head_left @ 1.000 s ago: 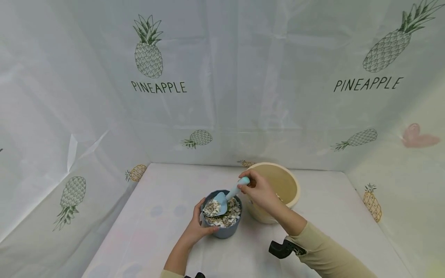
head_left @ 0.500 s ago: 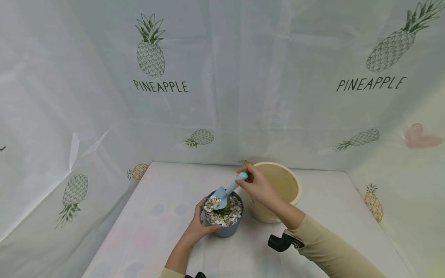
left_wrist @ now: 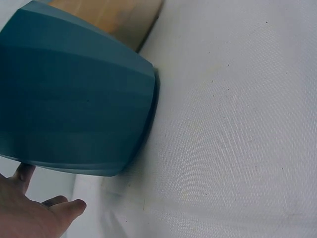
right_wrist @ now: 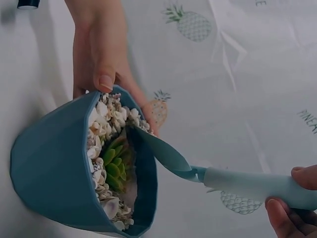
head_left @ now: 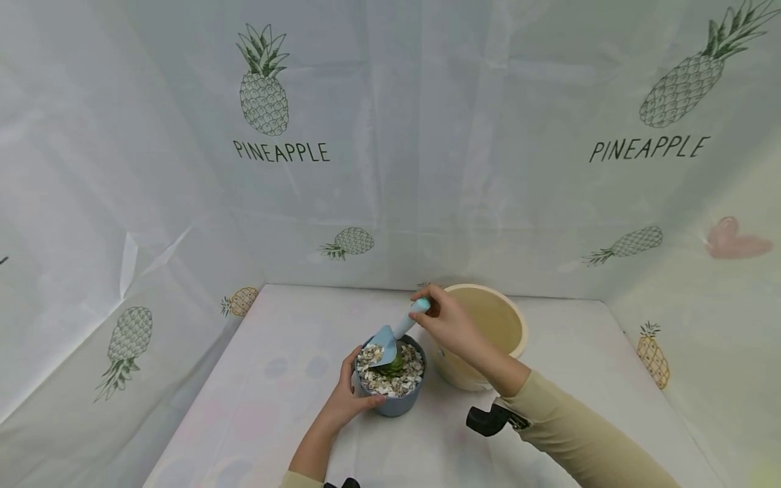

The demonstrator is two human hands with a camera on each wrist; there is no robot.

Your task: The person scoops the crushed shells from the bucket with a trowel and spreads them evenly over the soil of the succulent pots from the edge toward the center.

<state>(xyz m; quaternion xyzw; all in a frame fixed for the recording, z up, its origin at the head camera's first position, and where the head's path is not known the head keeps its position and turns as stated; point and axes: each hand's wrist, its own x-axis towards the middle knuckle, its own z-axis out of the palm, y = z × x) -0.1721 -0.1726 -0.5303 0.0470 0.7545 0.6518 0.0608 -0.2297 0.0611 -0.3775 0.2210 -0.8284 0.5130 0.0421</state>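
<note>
A blue-grey flower pot (head_left: 396, 407) stands on the table, with whitish shell-like pebbles (head_left: 390, 388) around a green succulent (right_wrist: 114, 166). My left hand (head_left: 342, 401) grips the pot's left side, thumb at the near rim and fingers around the outside. Between thumb and fingers, my right hand (head_left: 453, 330) pinches the handle of a light blue hand trowel (right_wrist: 168, 158). The trowel's blade slants down into the pot, its tip among the pebbles at the back left, beside the plant. In the left wrist view the pot wall (left_wrist: 74, 94) fills much of the left side.
Just right of the pot stands a cream bucket (head_left: 460, 374), partly behind my right forearm. White cloth covers the table (head_left: 293, 352). Pineapple-printed sheeting (head_left: 427, 135) rises at the back and both sides. A black wrist camera (head_left: 488, 421) sits below my right wrist.
My right hand has moved slightly up and left, shifting the trowel blade toward the pot's back left. Pebbles have slid off the blade, and more of the succulent shows. My left hand stays put.
</note>
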